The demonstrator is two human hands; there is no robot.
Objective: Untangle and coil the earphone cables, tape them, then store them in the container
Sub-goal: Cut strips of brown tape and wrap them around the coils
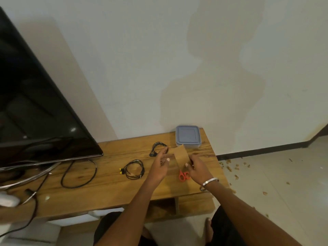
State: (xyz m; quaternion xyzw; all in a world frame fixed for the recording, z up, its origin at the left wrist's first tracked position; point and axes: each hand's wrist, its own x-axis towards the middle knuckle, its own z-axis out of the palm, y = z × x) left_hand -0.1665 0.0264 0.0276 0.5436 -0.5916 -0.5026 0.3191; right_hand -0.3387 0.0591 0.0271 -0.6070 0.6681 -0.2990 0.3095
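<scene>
Both forearms reach out over the wooden table [110, 189], bare to the elbow, the wrists level and close together. The right hand [197, 167] — a silver bangle [210, 181] sits on its wrist — pinches the lower edge of a strip of brown tape [181, 155] between thumb and fingers, so the strip stands up from the hand and leans toward 11 o'clock. The left hand [160, 166] hangs just at 9 o'clock of the strip with its palm turned inward and its fingers loosely spread and slightly curled; they hold nothing, and the thumb tip comes near the tape without clearly touching it.

The tape looks like a short, flat, rectangular piece, matte and almost the colour of the table. Below the right hand, at about 6 o'clock of the strip, the orange handles of a pair of scissors [183, 175] lie on the wood; their blades are hidden under the hand.

Two coiled earphone cables lie on the table. One black coil [158, 148] is at 10 o'clock of the left hand, just past its fingertips. The other coil [134, 169], with yellow earbuds at its left edge, is at 9 o'clock of that hand, well apart from it. The container [188, 136] — square, with a grey-blue lid on — stands at the far edge of the table by the wall, at 12 o'clock of the tape.
</scene>
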